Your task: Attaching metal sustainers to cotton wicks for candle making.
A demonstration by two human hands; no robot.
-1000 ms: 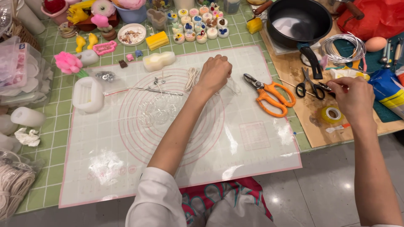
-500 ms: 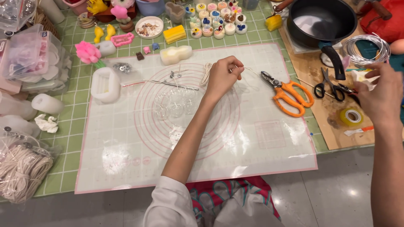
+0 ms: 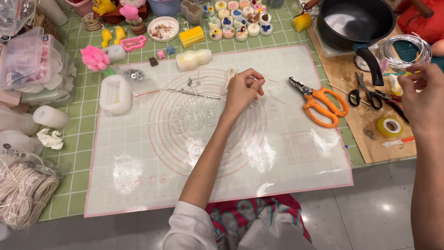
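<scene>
The left hand [image 3: 243,90] still pinches the thin wick [image 3: 273,82] over the silicone mat [image 3: 296,153]; the right hand [image 3: 423,99] has lifted from the scissors [image 3: 363,92], fingers curled, grip unclear.

The person wears a white short sleeve [image 3: 187,229] that ends above the elbow of the left arm. Both forearms are bare, with no watch, ring or bracelet showing on the left hand [image 3: 243,90] or right hand [image 3: 423,99]. Below lies a red patterned garment [image 3: 240,215] with teal and white shapes.
</scene>
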